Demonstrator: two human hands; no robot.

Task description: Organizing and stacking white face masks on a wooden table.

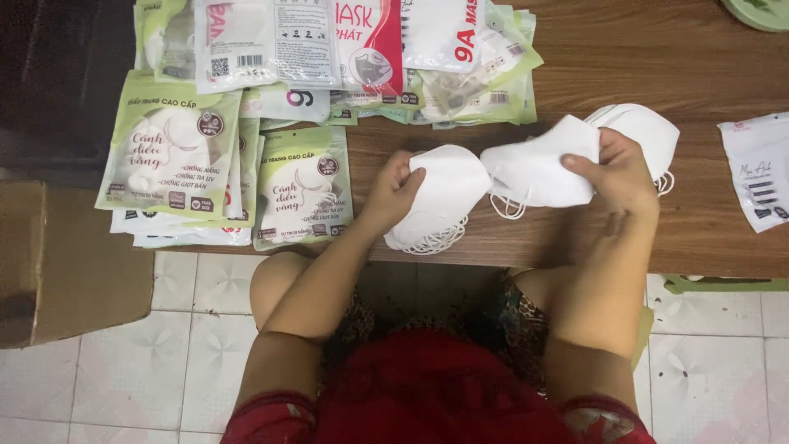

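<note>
My left hand grips a small stack of folded white face masks near the front edge of the wooden table; their ear loops hang over the edge. My right hand pinches another bunch of white masks held just above the table, touching the left stack. Behind my right hand lies a further pile of white masks.
Green-and-white mask packets lie stacked at the table's left, one more beside my left hand. Red-and-white packets pile at the back. A white packet lies far right, a cardboard box on the tiled floor at left.
</note>
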